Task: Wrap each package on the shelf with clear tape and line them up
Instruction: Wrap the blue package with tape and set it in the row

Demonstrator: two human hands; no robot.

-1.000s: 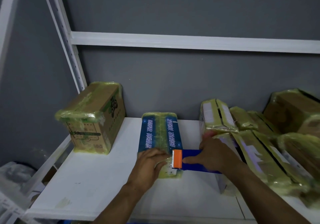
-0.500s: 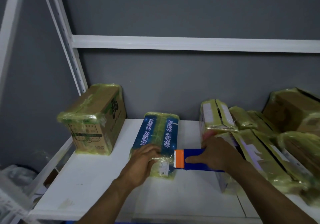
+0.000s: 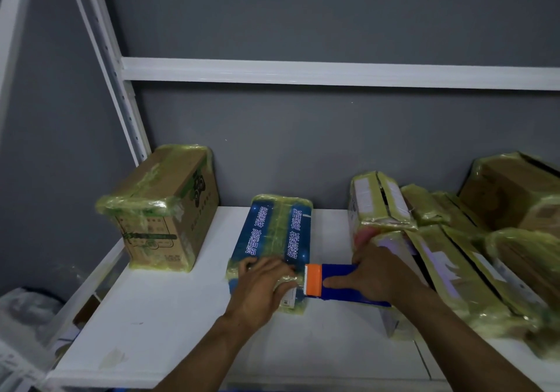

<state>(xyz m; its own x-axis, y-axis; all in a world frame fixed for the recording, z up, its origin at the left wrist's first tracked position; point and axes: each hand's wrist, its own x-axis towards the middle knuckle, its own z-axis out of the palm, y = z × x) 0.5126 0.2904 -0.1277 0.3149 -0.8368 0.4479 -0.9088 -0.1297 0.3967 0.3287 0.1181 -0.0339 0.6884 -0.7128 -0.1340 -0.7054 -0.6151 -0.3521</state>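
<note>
On the white shelf board (image 3: pixel 181 331), the tape-wrapped brown cardboard box (image 3: pixel 163 209) sits centre-left of frame. The flat blue printed package (image 3: pixel 272 228) lies mid-frame, with the left hand (image 3: pixel 263 282) on its near end. The blue-and-orange tape dispenser (image 3: pixel 333 282) is just right of that, under the right hand (image 3: pixel 378 273). A leaning pile of tape-wrapped packages (image 3: pixel 454 255) fills the right side.

Blue package (image 3: pixel 274 234), white lettering; orange-blue tape dispenser (image 3: pixel 330 282); white shelf (image 3: pixel 169 331); brown box (image 3: pixel 169 209).

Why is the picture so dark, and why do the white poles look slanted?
Head view: weak light leaves it murky; the wide-angle lens tilts the white post and crossbar; the packages at the right edge smear, while the blue box under the left hand, beside the tape dispenser in the right hand, looks sharper.
</note>
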